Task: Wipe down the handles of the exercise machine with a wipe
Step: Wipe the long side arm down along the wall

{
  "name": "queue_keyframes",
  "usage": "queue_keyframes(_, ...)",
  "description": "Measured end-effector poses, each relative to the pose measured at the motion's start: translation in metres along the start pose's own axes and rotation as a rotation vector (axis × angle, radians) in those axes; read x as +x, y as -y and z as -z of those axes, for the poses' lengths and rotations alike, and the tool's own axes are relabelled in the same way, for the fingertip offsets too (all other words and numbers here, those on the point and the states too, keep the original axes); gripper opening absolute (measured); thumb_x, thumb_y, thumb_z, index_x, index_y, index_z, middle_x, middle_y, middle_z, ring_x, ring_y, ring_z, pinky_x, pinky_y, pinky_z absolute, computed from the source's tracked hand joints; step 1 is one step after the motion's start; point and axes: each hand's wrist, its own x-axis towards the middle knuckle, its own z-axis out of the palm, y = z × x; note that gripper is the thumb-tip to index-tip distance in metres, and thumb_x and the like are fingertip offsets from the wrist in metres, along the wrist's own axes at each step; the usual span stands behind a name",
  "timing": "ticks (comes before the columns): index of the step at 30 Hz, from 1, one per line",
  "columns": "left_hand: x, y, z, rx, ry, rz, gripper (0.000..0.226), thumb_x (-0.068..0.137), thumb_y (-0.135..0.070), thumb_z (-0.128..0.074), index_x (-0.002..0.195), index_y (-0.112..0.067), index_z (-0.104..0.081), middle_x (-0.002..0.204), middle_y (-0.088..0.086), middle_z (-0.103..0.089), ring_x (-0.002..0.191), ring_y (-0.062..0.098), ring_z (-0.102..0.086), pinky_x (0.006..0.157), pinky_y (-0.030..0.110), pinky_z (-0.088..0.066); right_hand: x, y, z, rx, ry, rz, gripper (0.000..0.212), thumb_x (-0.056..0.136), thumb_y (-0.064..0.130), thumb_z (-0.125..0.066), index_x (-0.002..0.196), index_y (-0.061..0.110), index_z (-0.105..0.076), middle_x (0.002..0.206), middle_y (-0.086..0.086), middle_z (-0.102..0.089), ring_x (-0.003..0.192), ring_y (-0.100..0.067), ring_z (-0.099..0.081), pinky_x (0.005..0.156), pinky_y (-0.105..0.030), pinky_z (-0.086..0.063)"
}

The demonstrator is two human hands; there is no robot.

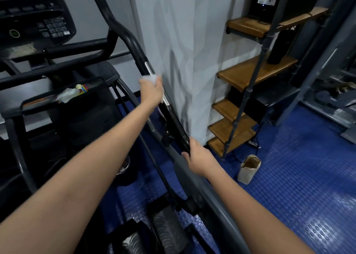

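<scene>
- The console (34, 16) of the exercise machine sits at the upper left, dark, with a keypad (54, 27) and a round green-ringed button (14, 33).
- Below it a black tray (38, 101) on the machine carries a crumpled white tissue (66, 95) and a small yellow, red and blue item (82, 87) just beside it, toward the tray's right end.
- The left hand (151, 91) reaches forward along a bare forearm and is closed round the machine's right handle (134, 45), with a white wipe (150, 78) bunched between hand and bar.
- The wipe lies on the handle's shiny metal section (149, 67), just under the black grip that curves up toward the console.
- The handle runs down and to the right as a glossy black bar; its lower end is held by the right hand (199, 160), fingers wrapped round the bar and the thumb lying along it.
- Ribbed foot pedals (167, 232) show at the bottom, over the blue studded floor (300, 186).
- A white pillar (183, 51) stands just behind the handle.
- Right of it, a shelf unit with wooden boards (256, 74) on dark metal pipes; a dark box with a small light (265, 1) sits on the top board.
- A brown paper bag (249, 168) stands on the floor near the shelf unit's foot.
</scene>
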Motion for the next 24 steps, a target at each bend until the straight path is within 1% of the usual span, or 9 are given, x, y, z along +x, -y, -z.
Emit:
queue_keyframes(4, 0.033, -0.020, 0.017, -0.005, -0.017, 0.003, 0.064, 0.102, -0.048, -0.042, 0.137, 0.003, -0.026, 0.115, 0.007, -0.051, 0.102, 0.020, -0.055, 0.082, 0.032, -0.044, -0.025, -0.013, 0.000, -0.019, -0.011, -0.018, 0.049, 0.103, 0.041, -0.042, 0.141, 0.011, -0.033, 0.131, -0.011, -0.054, 0.102, -0.032, -0.061, 0.075, -0.039, -0.047)
queue_keyframes(7, 0.026, -0.018, 0.014, 0.038, -0.038, 0.005, 0.061, 0.103, -0.044, -0.041, 0.137, 0.003, -0.024, 0.108, 0.006, -0.047, 0.090, 0.019, -0.051, 0.072, 0.031, -0.040, -0.035, -0.015, 0.001, -0.030, -0.016, -0.025, 0.051, 0.103, 0.044, -0.040, 0.141, 0.012, -0.033, 0.131, -0.011, -0.054, 0.101, -0.031, -0.061, 0.077, -0.043, -0.050)
queue_keyframes(11, 0.001, 0.000, 0.006, 0.046, 0.088, 0.042, 0.058, 0.097, -0.046, -0.046, 0.127, 0.000, -0.029, 0.097, 0.007, -0.053, 0.079, 0.019, -0.054, 0.062, 0.031, -0.045, -0.036, -0.010, 0.006, -0.050, -0.019, -0.011, 0.052, 0.103, 0.044, -0.039, 0.142, 0.010, -0.031, 0.131, -0.013, -0.054, 0.103, -0.034, -0.061, 0.082, -0.046, -0.051)
queue_keyframes(13, -0.013, 0.018, -0.003, 0.073, 0.129, 0.038, 0.072, 0.087, -0.059, -0.047, 0.122, 0.003, -0.037, 0.104, 0.015, -0.061, 0.089, 0.028, -0.062, 0.074, 0.036, -0.050, -0.037, -0.008, 0.008, -0.060, 0.002, -0.013, 0.052, 0.103, 0.042, -0.039, 0.143, 0.009, -0.031, 0.131, -0.014, -0.054, 0.106, -0.035, -0.060, 0.084, -0.045, -0.050)
queue_keyframes(15, -0.034, 0.030, -0.010, 0.127, 0.206, 0.066, 0.084, 0.087, -0.062, -0.047, 0.130, 0.009, -0.034, 0.114, 0.015, -0.058, 0.102, 0.031, -0.060, 0.084, 0.036, -0.048, -0.038, -0.006, 0.010, -0.059, 0.007, -0.021, 0.052, 0.103, 0.041, -0.040, 0.143, 0.009, -0.031, 0.132, -0.015, -0.054, 0.107, -0.034, -0.060, 0.085, -0.045, -0.050)
queue_keyframes(17, -0.039, 0.039, -0.015, 0.156, 0.262, 0.119, 0.081, 0.096, -0.052, -0.049, 0.139, 0.012, -0.024, 0.118, 0.009, -0.049, 0.104, 0.023, -0.052, 0.084, 0.032, -0.042, -0.038, -0.006, 0.010, -0.058, 0.011, -0.019, 0.050, 0.103, 0.041, -0.040, 0.141, 0.009, -0.033, 0.131, -0.015, -0.054, 0.106, -0.034, -0.061, 0.082, -0.044, -0.050)
queue_keyframes(19, -0.028, 0.038, -0.014, 0.123, 0.279, 0.123, 0.079, 0.094, -0.052, -0.055, 0.139, 0.009, -0.034, 0.127, 0.010, -0.055, 0.107, 0.024, -0.057, 0.084, 0.031, -0.046, -0.039, -0.008, 0.009, -0.061, 0.012, -0.017, 0.051, 0.104, 0.041, -0.040, 0.142, 0.008, -0.032, 0.130, -0.016, -0.054, 0.104, -0.035, -0.061, 0.081, -0.044, -0.050)
queue_keyframes(21, -0.005, 0.026, -0.004, 0.036, 0.226, 0.113, 0.065, 0.094, -0.048, -0.056, 0.133, 0.003, -0.047, 0.125, 0.015, -0.061, 0.104, 0.024, -0.061, 0.084, 0.031, -0.050, -0.040, -0.009, 0.009, -0.058, 0.012, -0.017, 0.052, 0.104, 0.041, -0.039, 0.143, 0.007, -0.032, 0.130, -0.016, -0.055, 0.103, -0.035, -0.062, 0.080, -0.044, -0.051)
queue_keyframes(24, 0.033, -0.008, 0.011, -0.075, 0.116, 0.141, 0.061, 0.098, -0.046, -0.051, 0.139, -0.001, -0.040, 0.129, 0.012, -0.056, 0.114, 0.025, -0.058, 0.100, 0.034, -0.047, -0.038, -0.011, 0.006, -0.054, -0.018, -0.007, 0.046, 0.104, 0.040, -0.041, 0.136, 0.008, -0.036, 0.121, -0.015, -0.057, 0.094, -0.034, -0.062, 0.070, -0.040, -0.046)
